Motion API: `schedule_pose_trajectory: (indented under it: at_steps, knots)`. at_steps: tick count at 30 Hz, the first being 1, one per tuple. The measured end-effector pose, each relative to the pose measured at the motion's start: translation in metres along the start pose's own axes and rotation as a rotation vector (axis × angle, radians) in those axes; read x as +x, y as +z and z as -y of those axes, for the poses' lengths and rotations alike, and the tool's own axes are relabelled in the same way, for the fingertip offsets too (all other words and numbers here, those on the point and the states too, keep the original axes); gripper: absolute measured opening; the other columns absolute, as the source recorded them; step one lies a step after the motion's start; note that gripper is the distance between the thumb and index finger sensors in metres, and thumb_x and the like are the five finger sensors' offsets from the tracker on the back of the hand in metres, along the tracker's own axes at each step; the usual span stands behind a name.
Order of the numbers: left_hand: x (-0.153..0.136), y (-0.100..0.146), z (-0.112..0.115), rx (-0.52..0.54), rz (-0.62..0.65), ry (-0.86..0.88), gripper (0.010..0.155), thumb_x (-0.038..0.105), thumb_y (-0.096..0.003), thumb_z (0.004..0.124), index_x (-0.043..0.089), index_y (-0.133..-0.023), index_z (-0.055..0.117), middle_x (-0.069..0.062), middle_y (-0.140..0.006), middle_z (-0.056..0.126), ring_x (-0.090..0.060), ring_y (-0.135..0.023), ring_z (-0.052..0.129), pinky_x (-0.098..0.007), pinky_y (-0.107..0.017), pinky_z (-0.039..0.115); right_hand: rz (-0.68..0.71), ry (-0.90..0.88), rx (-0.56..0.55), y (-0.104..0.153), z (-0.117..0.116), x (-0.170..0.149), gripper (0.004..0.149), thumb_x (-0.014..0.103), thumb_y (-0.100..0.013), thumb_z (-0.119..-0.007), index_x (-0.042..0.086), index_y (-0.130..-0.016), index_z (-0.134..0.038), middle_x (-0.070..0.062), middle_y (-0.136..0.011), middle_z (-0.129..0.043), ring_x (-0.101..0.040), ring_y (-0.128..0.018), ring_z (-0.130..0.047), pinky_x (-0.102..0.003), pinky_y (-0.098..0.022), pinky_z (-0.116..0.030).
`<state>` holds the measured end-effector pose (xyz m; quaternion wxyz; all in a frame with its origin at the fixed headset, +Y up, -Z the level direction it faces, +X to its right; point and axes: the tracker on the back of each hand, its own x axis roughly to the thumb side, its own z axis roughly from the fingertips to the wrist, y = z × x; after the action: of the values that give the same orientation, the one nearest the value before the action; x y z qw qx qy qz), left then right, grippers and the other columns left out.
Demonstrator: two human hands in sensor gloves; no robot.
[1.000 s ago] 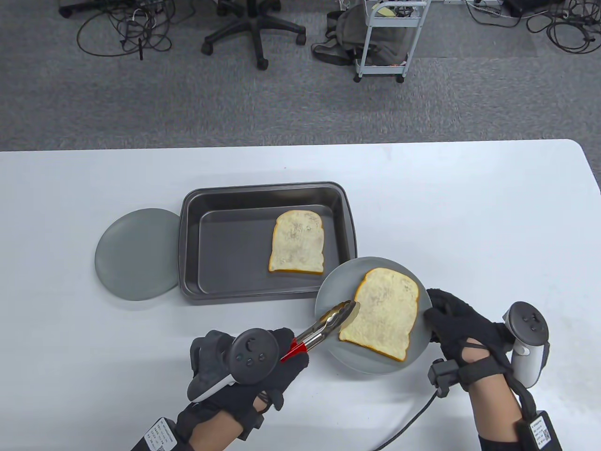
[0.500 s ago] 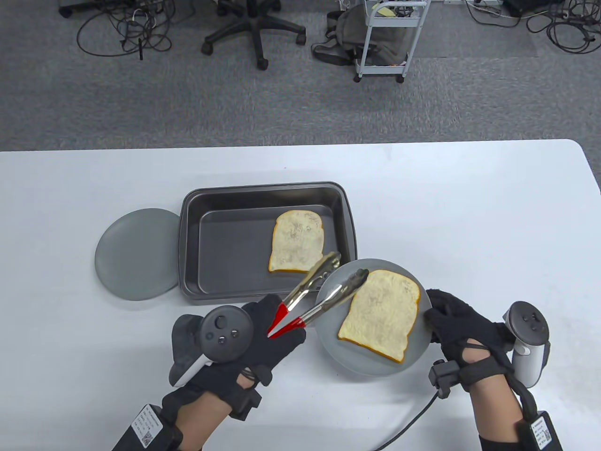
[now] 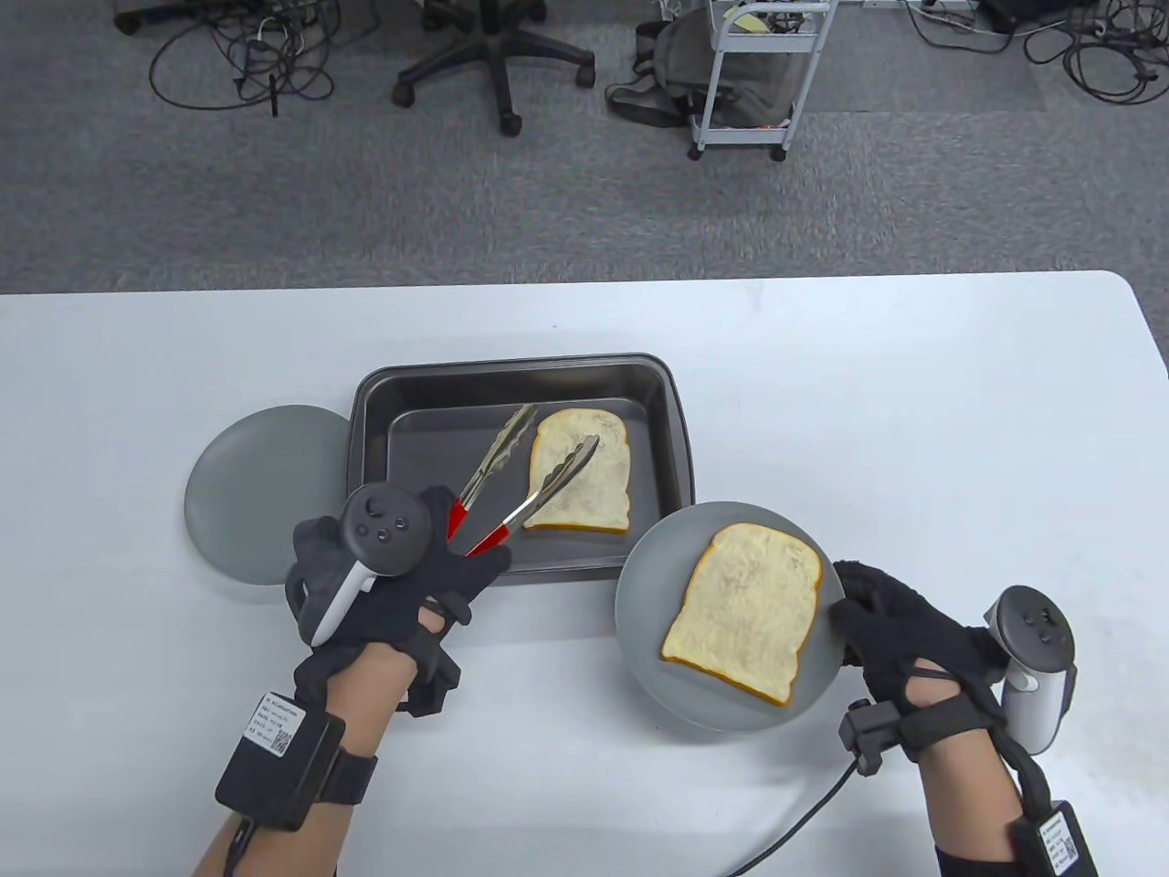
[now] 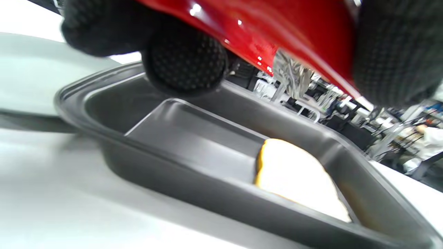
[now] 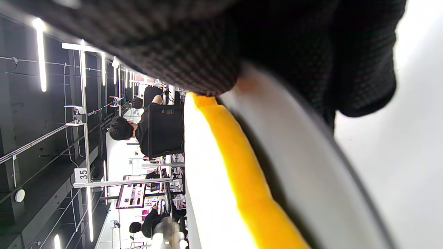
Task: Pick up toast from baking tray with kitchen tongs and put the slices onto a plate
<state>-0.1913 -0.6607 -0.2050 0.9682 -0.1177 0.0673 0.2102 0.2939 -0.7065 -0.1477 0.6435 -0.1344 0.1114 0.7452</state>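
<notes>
Toast in tray: one slice [image 3: 579,470] is lying flat on the right half of the baking tray [image 3: 365,475] floor, at the centre of the table view.
Toast on plate: a second slice [image 3: 742,610] is resting flat on the grey plate [image 3: 639,585] at the lower right, just beside the tray's lower-right corner.
Tongs: the kitchen tongs [image 3: 521,475] are being held by their red handle end; the arms are spread, one tip hanging over the slice in the tray, the other over bare tray floor to its left. Contact with the bread cannot be told.
Left hand: the left hand [image 3: 402,571] is being kept curled around the red handles at the tray's lower edge.
Right hand: the right hand [image 3: 900,630] is being closed on the plate's right rim, fingers over the edge in the right wrist view.
Handling: the slice is being judged light, thin and fairly stiff, with a crust likely to crumble or dent under a hard squeeze.
Where to grip: the left or lower crust edge is being judged the best place, one arm slid under, one pressed on top.
Other: an empty grey plate [image 3: 260,493] is lying against the tray's left side.
</notes>
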Motion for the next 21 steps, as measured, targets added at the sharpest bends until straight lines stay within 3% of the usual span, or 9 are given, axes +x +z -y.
schedule_pose_trajectory:
  at_steps: [13, 21]
  knots:
    - [-0.002, -0.033, 0.021, -0.076, -0.096, -0.079, 0.083, 0.065, -0.0341, 0.096, 0.006, -0.092, 0.091, -0.029, -0.066, 0.110, -0.026, -0.050, 0.097, -0.036, -0.028, 0.090, 0.009, -0.003, 0.002, 0.000, 0.003, 0.001, 0.054, 0.021, -0.042, -0.092, 0.002, -0.090, -0.078, -0.022, -0.070, -0.102, -0.036, -0.046, -0.118, -0.054, -0.042, -0.098]
    - [0.000, -0.041, 0.021, -0.078, -0.084, -0.052, 0.070, 0.056, -0.0350, 0.101, 0.005, -0.081, 0.101, -0.027, -0.053, 0.115, -0.022, -0.042, 0.100, -0.032, -0.020, 0.093, 0.013, 0.002, -0.001, 0.001, 0.004, 0.001, 0.054, 0.021, -0.042, -0.092, 0.002, -0.090, -0.078, -0.022, -0.069, -0.102, -0.036, -0.046, -0.118, -0.054, -0.042, -0.098]
